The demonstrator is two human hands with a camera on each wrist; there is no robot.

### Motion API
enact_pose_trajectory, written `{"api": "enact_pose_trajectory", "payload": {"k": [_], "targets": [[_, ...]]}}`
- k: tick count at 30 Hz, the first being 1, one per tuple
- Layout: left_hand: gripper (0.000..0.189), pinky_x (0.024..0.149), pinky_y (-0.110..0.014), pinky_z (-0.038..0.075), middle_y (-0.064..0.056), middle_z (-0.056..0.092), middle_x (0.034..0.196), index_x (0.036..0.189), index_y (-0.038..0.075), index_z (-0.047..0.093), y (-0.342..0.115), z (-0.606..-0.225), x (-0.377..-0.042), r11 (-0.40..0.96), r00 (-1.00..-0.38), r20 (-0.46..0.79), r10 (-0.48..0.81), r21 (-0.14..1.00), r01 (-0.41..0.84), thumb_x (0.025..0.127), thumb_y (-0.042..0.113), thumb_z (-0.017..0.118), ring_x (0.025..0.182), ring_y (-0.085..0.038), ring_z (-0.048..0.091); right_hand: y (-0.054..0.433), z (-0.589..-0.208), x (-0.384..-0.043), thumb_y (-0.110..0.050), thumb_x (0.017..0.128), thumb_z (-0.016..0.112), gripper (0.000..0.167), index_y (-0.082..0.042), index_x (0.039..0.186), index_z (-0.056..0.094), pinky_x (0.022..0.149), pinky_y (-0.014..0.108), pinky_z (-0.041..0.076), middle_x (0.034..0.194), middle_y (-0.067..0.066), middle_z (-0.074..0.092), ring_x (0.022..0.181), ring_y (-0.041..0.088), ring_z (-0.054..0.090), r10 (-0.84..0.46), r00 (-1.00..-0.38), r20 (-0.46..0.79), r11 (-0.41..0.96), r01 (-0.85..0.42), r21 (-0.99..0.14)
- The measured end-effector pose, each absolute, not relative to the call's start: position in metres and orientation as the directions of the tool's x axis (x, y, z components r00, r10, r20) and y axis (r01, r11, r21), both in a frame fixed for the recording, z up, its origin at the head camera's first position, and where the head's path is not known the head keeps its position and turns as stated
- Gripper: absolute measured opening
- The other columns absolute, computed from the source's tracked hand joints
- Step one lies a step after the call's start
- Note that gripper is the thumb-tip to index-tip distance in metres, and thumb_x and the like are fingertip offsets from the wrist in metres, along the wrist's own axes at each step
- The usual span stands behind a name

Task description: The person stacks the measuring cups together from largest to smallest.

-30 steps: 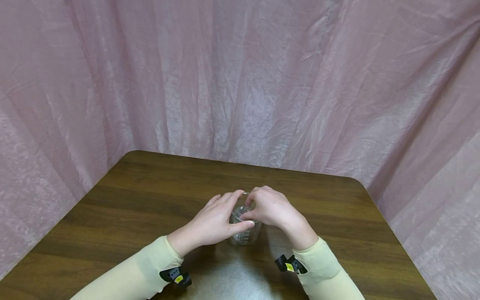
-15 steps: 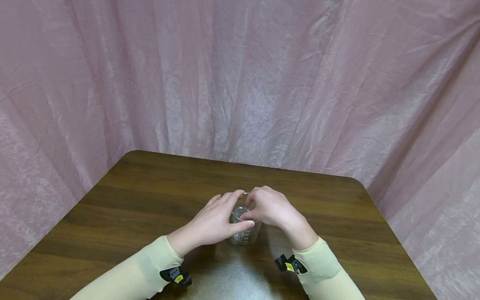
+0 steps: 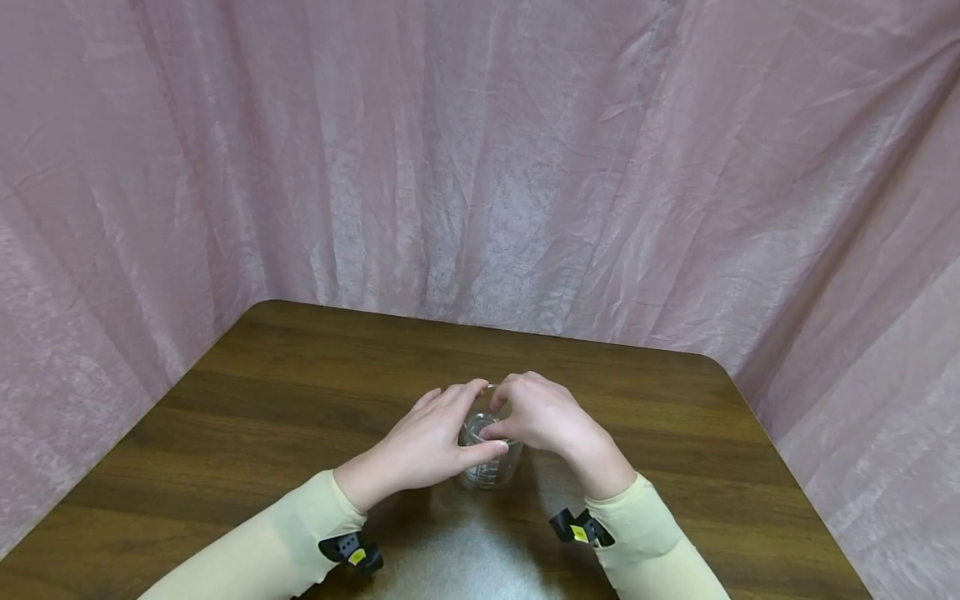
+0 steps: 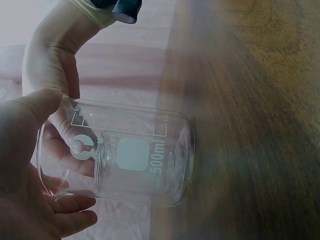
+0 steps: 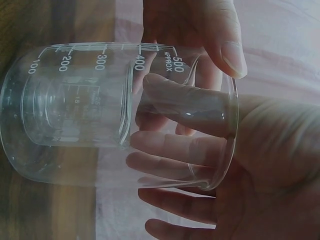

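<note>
A clear glass 500 ml beaker point(image 3: 492, 477) with white markings stands upright on the table between my hands. Inside it sits a smaller glass beaker point(image 5: 125, 107), its rim below the big one's rim. Faint markings in the right wrist view suggest a still smaller beaker point(image 5: 80, 112) within. My left hand point(image 3: 422, 446) holds the big beaker near its rim, thumb on one side and fingers on the other. My right hand point(image 3: 543, 417) reaches over the rim, thumb and fingers inside. Its fingertips lie near the smaller beaker's rim; contact is unclear.
The brown wooden table point(image 3: 315, 375) has rounded far corners. Pink curtains point(image 3: 480, 167) hang behind it and along both sides. Each sleeved forearm wears a black wrist camera, one on the left point(image 3: 351, 552) and one on the right point(image 3: 581, 528).
</note>
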State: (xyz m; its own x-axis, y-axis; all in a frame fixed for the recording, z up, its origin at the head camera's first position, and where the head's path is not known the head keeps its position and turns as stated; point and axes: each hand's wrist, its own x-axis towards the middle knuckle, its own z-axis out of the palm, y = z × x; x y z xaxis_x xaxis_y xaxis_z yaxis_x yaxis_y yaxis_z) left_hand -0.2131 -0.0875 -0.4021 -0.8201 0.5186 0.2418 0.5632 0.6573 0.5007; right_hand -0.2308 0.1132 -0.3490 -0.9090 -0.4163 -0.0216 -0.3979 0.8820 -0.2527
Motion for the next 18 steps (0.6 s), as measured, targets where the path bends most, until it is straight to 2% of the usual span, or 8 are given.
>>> {"api": "enact_pose_trajectory", "payload": {"k": [8,18], "targets": [[0.093,0.128,-0.067,0.028,-0.011,0.061,0.153,0.164,0.005,0.045,-0.0872,-0.4013,-0.2135,0.653,-0.820,0.232,0.523,0.509,0.560,0.100,0.068,0.072,0.143,-0.027,0.058,0.1149,-0.3484,-0.2274,-0.042,0.086,0.095,0.024,-0.025,0.100,0.085,0.092,0.043,0.058,0.107,-0.012,0.077,0.115,0.020,0.067,-0.393,-0.920,0.011,0.876,-0.378,-0.301],[0.099,0.129,-0.066,0.026,-0.012,0.055,0.162,0.167,0.004,0.042,-0.0881,-0.3979,-0.2122,0.669,-0.828,0.202,0.523,0.504,0.546,0.100,0.070,0.071,0.151,-0.028,0.052,0.1191,-0.3526,-0.2235,-0.041,0.087,0.095,0.030,-0.021,0.108,0.085,0.097,0.046,0.058,0.113,-0.010,0.079,0.119,0.021,0.068,-0.384,-0.920,0.084,0.859,-0.388,-0.334]]}}
